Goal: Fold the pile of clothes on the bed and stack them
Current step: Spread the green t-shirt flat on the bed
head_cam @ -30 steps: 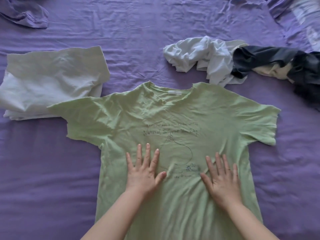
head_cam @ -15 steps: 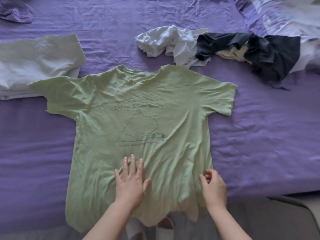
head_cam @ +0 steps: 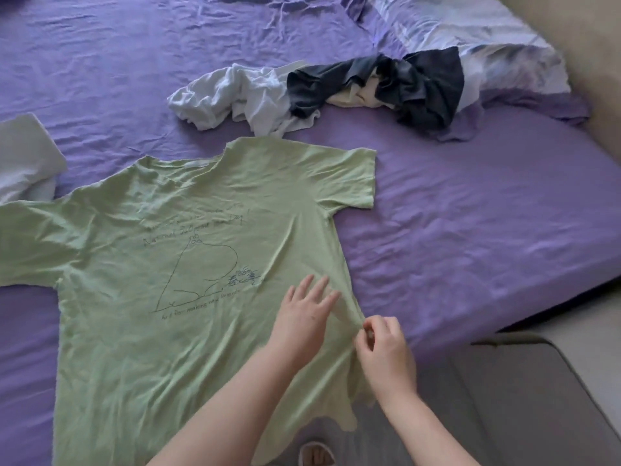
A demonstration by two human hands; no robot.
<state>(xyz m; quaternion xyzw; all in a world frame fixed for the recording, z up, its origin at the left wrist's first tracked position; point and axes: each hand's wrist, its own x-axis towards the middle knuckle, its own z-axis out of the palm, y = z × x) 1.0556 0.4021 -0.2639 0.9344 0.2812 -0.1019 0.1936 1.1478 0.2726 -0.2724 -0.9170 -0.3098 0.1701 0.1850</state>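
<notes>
Here: green T-shirt [head_cam: 174, 297], spread flat on the purple bed [head_cam: 470, 230], hem hanging over the near edge. Left hand [head_cam: 302, 317] flat on it, fingers straight. Right hand [head_cam: 383, 344] pinching its right side seam. Beyond: crumpled white garment [head_cam: 235, 95] touching a dark garment [head_cam: 420, 85]. Far left: folded white stack [head_cam: 23, 156].

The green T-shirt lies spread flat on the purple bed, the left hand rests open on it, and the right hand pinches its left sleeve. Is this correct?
Not quite. In the head view the right hand pinches the side edge of the green T-shirt near its hem, not a sleeve. The rest holds: the shirt lies spread on the purple bed and the left hand rests open on it.
</notes>
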